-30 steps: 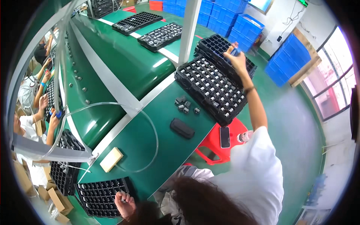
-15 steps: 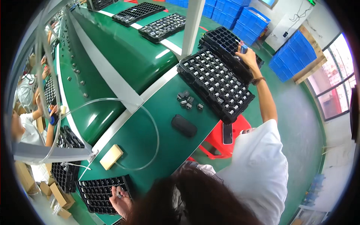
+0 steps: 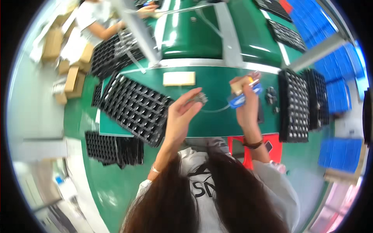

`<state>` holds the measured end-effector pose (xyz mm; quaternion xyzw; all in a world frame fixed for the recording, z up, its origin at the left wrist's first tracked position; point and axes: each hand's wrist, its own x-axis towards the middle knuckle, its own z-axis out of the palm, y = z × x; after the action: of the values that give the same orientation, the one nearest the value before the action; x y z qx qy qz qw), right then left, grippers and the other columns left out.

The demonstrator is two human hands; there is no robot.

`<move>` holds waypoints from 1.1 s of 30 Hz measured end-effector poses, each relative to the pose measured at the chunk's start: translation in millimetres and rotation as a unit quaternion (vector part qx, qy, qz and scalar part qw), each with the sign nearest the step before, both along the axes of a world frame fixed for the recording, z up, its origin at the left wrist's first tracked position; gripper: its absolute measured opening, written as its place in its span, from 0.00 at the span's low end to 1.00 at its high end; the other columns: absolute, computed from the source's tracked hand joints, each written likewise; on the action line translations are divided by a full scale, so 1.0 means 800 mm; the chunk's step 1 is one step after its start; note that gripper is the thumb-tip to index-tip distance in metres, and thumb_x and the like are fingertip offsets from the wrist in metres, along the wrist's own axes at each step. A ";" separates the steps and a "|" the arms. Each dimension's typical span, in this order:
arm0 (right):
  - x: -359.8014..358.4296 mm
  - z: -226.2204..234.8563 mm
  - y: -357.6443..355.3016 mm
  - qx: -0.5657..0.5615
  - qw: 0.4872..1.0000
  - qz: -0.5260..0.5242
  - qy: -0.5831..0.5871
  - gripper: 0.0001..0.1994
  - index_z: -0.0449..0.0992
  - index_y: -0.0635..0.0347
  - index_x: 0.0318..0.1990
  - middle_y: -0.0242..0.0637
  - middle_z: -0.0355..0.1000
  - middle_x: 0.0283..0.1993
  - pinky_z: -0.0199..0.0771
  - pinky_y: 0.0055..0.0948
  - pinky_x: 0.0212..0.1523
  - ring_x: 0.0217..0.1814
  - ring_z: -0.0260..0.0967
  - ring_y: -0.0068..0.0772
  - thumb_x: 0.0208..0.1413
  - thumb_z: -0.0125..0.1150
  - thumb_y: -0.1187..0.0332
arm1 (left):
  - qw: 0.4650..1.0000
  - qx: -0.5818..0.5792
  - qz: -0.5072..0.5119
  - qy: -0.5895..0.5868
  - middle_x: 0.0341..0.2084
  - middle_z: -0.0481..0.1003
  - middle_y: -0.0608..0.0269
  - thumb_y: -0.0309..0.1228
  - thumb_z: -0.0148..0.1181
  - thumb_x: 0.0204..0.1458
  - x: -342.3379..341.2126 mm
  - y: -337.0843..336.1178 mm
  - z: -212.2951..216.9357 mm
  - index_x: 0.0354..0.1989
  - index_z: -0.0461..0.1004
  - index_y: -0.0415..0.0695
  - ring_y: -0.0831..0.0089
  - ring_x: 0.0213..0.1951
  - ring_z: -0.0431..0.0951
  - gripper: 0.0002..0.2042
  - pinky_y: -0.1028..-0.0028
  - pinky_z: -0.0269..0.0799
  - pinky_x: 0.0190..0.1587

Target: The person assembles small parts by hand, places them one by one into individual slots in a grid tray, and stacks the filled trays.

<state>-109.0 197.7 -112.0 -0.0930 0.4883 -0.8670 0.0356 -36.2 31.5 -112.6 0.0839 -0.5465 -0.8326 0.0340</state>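
Green tabletop [image 3: 217, 83] now fills the middle of the view, where earlier frames showed it slanting off to one side with the person's right arm stretched far out to the black trays. A large black compartment tray [image 3: 134, 108] lies at the left, tilted over the tabletop's edge; another black tray [image 3: 293, 105] stands at the right. Both hands have come in to the centre. The right hand [image 3: 246, 103] is closed round a blue-and-yellow tool [image 3: 243, 95], no longer on the far tray. The left hand [image 3: 182, 116], earlier down at a lower tray, pinches a small dark part [image 3: 200, 98] in its fingertips, just beside the tool, above the tabletop. My guess: fetching has given way to working on the part.
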 end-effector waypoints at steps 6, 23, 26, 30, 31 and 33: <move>0.039 -0.024 -0.090 0.070 0.991 0.109 0.034 0.14 0.64 0.62 0.46 0.38 0.69 0.40 0.67 0.22 0.41 0.42 0.66 0.24 0.56 0.52 0.66 | 0.997 0.010 0.072 0.000 0.38 0.74 0.63 0.21 0.58 0.48 0.046 -0.035 0.001 0.50 0.68 0.37 0.81 0.40 0.72 0.19 0.81 0.66 0.46; 0.058 -0.047 -0.105 0.177 0.966 0.182 0.051 0.12 0.66 0.62 0.42 0.33 0.69 0.38 0.66 0.19 0.41 0.40 0.66 0.20 0.52 0.56 0.68 | 0.996 0.067 0.035 -0.039 0.44 0.72 0.52 0.20 0.64 0.41 0.059 -0.069 -0.040 0.52 0.66 0.34 0.73 0.44 0.74 0.25 0.76 0.70 0.48; 0.016 -0.080 -0.126 0.198 0.969 0.139 0.048 0.13 0.69 0.62 0.42 0.32 0.71 0.37 0.69 0.21 0.36 0.37 0.68 0.19 0.52 0.58 0.66 | 0.990 -0.087 0.110 0.005 0.46 0.71 0.53 0.24 0.65 0.41 0.052 -0.101 -0.071 0.56 0.62 0.38 0.71 0.44 0.73 0.30 0.74 0.70 0.47; -0.075 -0.121 -0.136 0.372 0.919 0.001 0.130 0.14 0.73 0.65 0.34 0.33 0.73 0.29 0.68 0.22 0.34 0.33 0.70 0.22 0.51 0.60 0.60 | 0.874 -0.364 0.323 -0.020 0.41 0.73 0.57 0.27 0.61 0.44 0.041 -0.225 -0.092 0.49 0.69 0.40 0.67 0.40 0.73 0.20 0.71 0.68 0.45; -0.087 -0.131 -0.144 0.432 0.886 -0.005 0.170 0.16 0.73 0.62 0.36 0.39 0.72 0.27 0.69 0.28 0.33 0.30 0.71 0.32 0.50 0.59 0.57 | 0.810 -0.457 0.367 -0.017 0.41 0.73 0.57 0.27 0.60 0.45 0.048 -0.267 -0.101 0.46 0.71 0.40 0.65 0.39 0.73 0.17 0.70 0.68 0.45; -0.092 -0.137 -0.155 0.487 0.848 -0.013 0.211 0.17 0.74 0.59 0.38 0.45 0.72 0.26 0.70 0.33 0.32 0.28 0.71 0.43 0.49 0.59 0.54 | 0.699 -0.601 0.385 -0.028 0.41 0.73 0.54 0.30 0.58 0.45 0.062 -0.337 -0.122 0.43 0.73 0.41 0.60 0.41 0.72 0.14 0.69 0.66 0.48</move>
<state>-182.7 73.7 -221.8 -0.2377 0.8447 -0.4780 -0.0385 13.4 -238.4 -209.8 0.2720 -0.8515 -0.2382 0.3798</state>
